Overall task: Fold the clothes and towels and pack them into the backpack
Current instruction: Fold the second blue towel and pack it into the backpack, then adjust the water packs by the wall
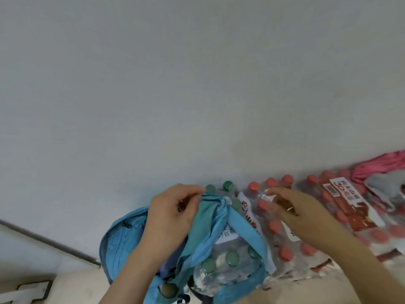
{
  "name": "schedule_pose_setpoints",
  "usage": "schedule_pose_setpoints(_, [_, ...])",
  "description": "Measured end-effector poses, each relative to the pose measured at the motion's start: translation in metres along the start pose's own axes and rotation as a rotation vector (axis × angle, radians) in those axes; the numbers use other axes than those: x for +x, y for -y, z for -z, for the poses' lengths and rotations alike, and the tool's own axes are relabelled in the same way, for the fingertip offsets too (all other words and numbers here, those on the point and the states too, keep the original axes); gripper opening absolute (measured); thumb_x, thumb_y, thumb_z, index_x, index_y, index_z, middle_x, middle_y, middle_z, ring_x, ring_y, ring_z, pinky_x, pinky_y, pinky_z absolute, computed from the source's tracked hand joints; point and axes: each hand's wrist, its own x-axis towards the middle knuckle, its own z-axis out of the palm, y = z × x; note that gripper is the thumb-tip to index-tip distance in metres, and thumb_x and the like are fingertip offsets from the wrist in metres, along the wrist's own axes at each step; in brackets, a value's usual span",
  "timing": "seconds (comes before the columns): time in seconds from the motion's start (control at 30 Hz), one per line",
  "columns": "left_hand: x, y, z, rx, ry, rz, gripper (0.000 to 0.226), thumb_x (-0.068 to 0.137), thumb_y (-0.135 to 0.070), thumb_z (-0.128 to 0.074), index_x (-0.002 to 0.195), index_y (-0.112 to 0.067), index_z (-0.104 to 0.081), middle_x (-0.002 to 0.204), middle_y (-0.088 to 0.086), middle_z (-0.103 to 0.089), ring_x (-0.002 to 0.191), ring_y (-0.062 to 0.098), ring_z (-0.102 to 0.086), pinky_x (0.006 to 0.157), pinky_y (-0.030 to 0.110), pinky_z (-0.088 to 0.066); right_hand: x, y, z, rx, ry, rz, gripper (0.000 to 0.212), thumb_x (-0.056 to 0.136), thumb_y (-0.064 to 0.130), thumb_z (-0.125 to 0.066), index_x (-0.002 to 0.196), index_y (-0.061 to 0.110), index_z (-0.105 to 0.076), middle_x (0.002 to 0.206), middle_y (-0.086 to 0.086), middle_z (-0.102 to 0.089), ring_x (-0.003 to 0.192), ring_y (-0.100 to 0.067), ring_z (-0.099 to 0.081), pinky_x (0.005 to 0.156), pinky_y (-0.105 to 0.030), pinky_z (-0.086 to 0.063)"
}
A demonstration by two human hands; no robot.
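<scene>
A light blue backpack stands against the wall at the lower middle. My left hand pinches the gathered top of its shoulder straps, which run down over a pack of green-capped bottles. My right hand hovers open, fingers spread, just right of the straps and above the red-capped bottles. A pink cloth and a grey cloth lie at the far right edge.
Shrink-wrapped packs of red-capped water bottles line the wall to the right. A plain grey wall fills the upper view. A dark cable runs along the lower left, beside a white bracket.
</scene>
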Motion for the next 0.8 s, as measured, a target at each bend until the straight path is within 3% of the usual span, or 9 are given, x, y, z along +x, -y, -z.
schedule_pose_setpoints(0.1, [0.006, -0.019, -0.021, 0.046, 0.112, -0.127, 0.040, 0.083, -0.001, -0.066, 0.081, -0.041, -0.068, 0.093, -0.021, -0.066, 0.078, 0.001, -0.062, 0.069, 0.008, -0.046, -0.027, -0.023, 0.020, -0.199, -0.008, -0.046, 0.026, 0.093, 0.037, -0.054, 0.119, 0.039, -0.055, 0.098, 0.019, -0.061, 0.083, 0.001, -0.057, 0.075, -0.020, -0.049])
schedule_pose_setpoints(0.2, [0.010, -0.039, -0.049, 0.080, 0.205, -0.236, 0.031, 0.079, -0.004, -0.058, 0.088, -0.032, -0.069, 0.098, -0.018, -0.064, 0.082, 0.002, -0.062, 0.072, 0.017, -0.049, -0.055, -0.049, 0.039, -0.225, -0.010, -0.099, 0.029, 0.094, 0.037, -0.052, 0.123, 0.038, -0.055, 0.100, 0.021, -0.057, 0.087, 0.001, -0.055, 0.077, -0.018, -0.047])
schedule_pose_setpoints(0.3, [0.010, -0.063, -0.082, 0.117, 0.283, -0.319, 0.032, 0.079, -0.012, -0.058, 0.099, -0.036, -0.062, 0.095, -0.020, -0.065, 0.078, 0.002, -0.062, 0.070, 0.020, -0.049, -0.082, -0.078, 0.059, -0.193, -0.020, -0.145, 0.024, 0.094, 0.032, -0.053, 0.107, 0.052, -0.047, 0.094, 0.024, -0.055, 0.083, 0.001, -0.053, 0.069, -0.012, -0.040])
schedule_pose_setpoints(0.37, [0.009, -0.082, -0.105, 0.134, 0.347, -0.355, 0.026, 0.082, -0.019, -0.061, 0.100, -0.038, -0.062, 0.087, -0.023, -0.066, 0.074, 0.000, -0.061, 0.066, 0.016, -0.047, -0.101, -0.101, 0.072, -0.178, -0.080, -0.203, 0.024, 0.093, 0.031, -0.056, 0.100, 0.051, -0.046, 0.090, 0.022, -0.056, 0.079, -0.001, -0.055, 0.067, -0.014, -0.041])
schedule_pose_setpoints(0.47, [0.003, -0.111, -0.147, 0.135, 0.438, -0.409, 0.031, 0.084, -0.018, -0.068, 0.104, -0.041, -0.060, 0.086, -0.031, -0.065, 0.073, -0.006, -0.060, 0.062, 0.005, -0.041, -0.133, -0.139, 0.089, -0.019, -0.238, -0.301, 0.022, 0.091, 0.027, -0.061, 0.099, 0.047, -0.057, 0.087, 0.020, -0.062, 0.076, 0.000, -0.059, 0.068, -0.017, -0.048])
schedule_pose_setpoints(0.63, [-0.011, -0.155, -0.236, 0.188, 0.536, -0.512, 0.023, 0.082, -0.016, -0.064, 0.095, -0.035, -0.070, 0.088, -0.025, -0.065, 0.081, -0.008, -0.059, 0.069, 0.005, -0.043, -0.186, -0.206, 0.115, 0.340, -0.520, -0.449, 0.026, 0.088, 0.020, -0.065, 0.090, 0.046, -0.059, 0.085, 0.016, -0.068, 0.077, 0.004, -0.061, 0.065, -0.010, -0.047])
schedule_pose_setpoints(0.8, [-0.014, -0.192, -0.332, 0.213, 0.576, -0.588, 0.025, 0.079, -0.010, -0.061, 0.089, -0.031, -0.071, 0.090, -0.029, -0.061, 0.089, -0.008, -0.056, 0.077, 0.008, -0.043, -0.223, -0.277, 0.138, 0.543, -0.731, -0.571, 0.016, 0.092, 0.024, -0.060, 0.097, 0.039, -0.062, 0.092, 0.014, -0.068, 0.077, 0.004, -0.062, 0.066, -0.017, -0.044])
